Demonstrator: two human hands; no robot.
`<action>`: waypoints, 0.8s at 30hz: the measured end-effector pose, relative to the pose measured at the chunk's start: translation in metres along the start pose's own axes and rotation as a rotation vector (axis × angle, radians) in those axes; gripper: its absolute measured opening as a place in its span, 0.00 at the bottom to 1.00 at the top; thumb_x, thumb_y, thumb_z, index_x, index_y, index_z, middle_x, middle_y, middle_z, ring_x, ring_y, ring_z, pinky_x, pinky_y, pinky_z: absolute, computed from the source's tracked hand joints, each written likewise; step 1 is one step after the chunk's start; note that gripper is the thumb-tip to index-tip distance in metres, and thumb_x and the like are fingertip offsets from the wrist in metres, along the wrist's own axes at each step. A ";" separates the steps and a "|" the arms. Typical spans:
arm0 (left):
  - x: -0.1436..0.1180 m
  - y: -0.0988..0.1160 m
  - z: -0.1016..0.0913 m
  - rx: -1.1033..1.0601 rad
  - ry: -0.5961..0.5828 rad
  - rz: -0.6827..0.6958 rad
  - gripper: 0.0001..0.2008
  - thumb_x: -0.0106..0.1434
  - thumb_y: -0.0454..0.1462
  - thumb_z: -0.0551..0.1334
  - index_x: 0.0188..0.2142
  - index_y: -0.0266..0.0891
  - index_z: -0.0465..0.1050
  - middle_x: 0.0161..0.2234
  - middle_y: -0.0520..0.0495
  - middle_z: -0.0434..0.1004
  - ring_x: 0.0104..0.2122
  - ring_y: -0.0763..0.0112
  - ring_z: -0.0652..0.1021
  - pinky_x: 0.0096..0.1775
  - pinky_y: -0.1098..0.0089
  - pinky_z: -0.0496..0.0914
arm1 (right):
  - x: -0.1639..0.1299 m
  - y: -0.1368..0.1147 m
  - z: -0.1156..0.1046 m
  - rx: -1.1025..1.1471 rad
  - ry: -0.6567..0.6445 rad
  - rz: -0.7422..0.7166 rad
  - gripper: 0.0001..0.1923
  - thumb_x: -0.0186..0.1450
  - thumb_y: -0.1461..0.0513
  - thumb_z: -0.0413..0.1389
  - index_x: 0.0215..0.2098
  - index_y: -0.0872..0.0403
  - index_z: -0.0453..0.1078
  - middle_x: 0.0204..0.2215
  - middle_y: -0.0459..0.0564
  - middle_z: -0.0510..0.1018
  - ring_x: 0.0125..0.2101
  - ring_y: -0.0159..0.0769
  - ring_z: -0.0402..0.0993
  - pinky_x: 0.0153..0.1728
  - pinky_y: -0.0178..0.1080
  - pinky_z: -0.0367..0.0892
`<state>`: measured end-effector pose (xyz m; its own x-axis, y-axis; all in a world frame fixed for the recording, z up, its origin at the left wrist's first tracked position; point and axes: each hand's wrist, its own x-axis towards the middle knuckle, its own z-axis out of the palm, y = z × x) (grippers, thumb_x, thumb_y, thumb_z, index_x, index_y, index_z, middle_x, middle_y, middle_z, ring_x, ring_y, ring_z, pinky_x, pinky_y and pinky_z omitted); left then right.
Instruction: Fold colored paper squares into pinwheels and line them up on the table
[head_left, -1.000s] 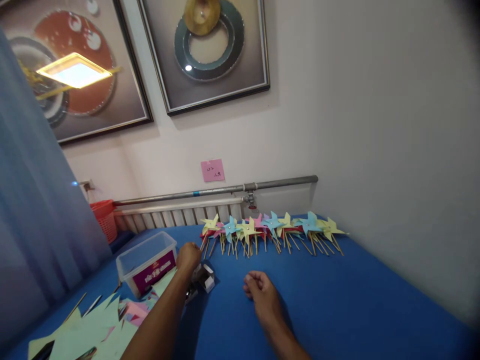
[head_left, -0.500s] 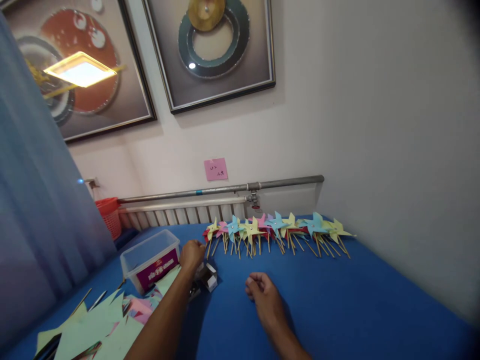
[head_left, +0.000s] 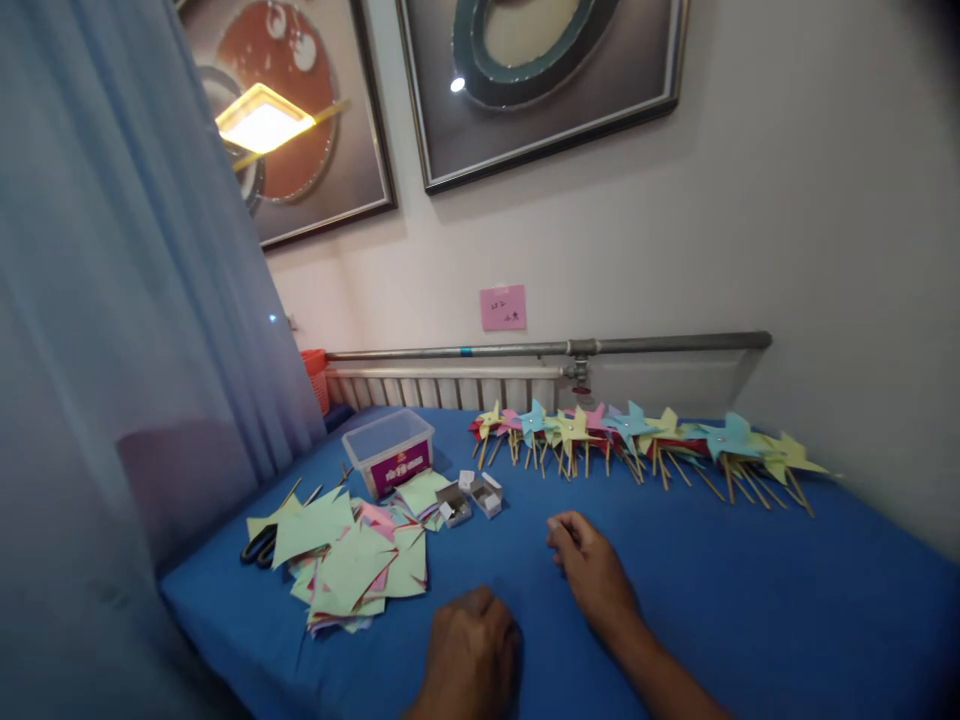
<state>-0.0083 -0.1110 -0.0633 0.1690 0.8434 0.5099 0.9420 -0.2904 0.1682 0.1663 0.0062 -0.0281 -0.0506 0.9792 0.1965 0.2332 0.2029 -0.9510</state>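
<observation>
My left hand (head_left: 472, 650) is low over the blue-covered table with its fingers curled under; whatever they hold, if anything, is hidden. My right hand (head_left: 592, 570) rests on the table to the right, fingers curled in, with nothing visible in them. Past the hands stand small open boxes (head_left: 487, 497) with tiny contents I cannot make out. Left of my left hand lies a pile of cut paper squares (head_left: 356, 565), mostly pale green. Along the far side lies a row of paper pinwheels (head_left: 574, 428) on thin sticks, in yellow, blue and pink.
A clear plastic tub (head_left: 390, 458) with a purple label stands behind the paper. Black-handled scissors (head_left: 259, 547) lie at the pile's left. A blue curtain (head_left: 150, 300) hangs on the left. A pipe (head_left: 525, 349) and radiator (head_left: 450, 390) run along the wall.
My left hand has come back from beside the pinwheels and the tub towards me. The view has shifted left, uncovering the paper pile and boxes. My right hand keeps its curled shape.
</observation>
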 end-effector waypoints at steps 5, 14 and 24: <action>-0.016 -0.014 -0.011 0.058 0.180 -0.066 0.11 0.68 0.29 0.59 0.31 0.43 0.75 0.29 0.47 0.78 0.28 0.66 0.79 0.31 0.67 0.66 | -0.009 -0.001 0.002 -0.054 -0.062 -0.033 0.21 0.65 0.41 0.51 0.32 0.47 0.70 0.27 0.47 0.80 0.26 0.40 0.76 0.28 0.39 0.68; -0.053 -0.106 -0.070 0.476 0.320 -0.453 0.13 0.71 0.34 0.59 0.46 0.41 0.83 0.52 0.38 0.85 0.51 0.52 0.81 0.51 0.56 0.70 | -0.005 0.001 0.004 -0.020 -0.083 0.006 0.20 0.64 0.42 0.51 0.32 0.47 0.70 0.26 0.46 0.79 0.24 0.39 0.74 0.28 0.40 0.68; -0.074 -0.146 -0.080 0.256 0.077 -0.594 0.18 0.73 0.39 0.54 0.40 0.45 0.84 0.46 0.42 0.89 0.47 0.54 0.84 0.47 0.58 0.70 | -0.006 -0.002 0.004 0.001 -0.063 0.008 0.18 0.64 0.44 0.53 0.30 0.47 0.70 0.25 0.47 0.79 0.24 0.40 0.73 0.26 0.39 0.65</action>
<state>-0.1811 -0.1669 -0.0580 -0.4145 0.7894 0.4528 0.9094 0.3404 0.2389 0.1620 -0.0002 -0.0289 -0.1095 0.9788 0.1731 0.2330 0.1946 -0.9528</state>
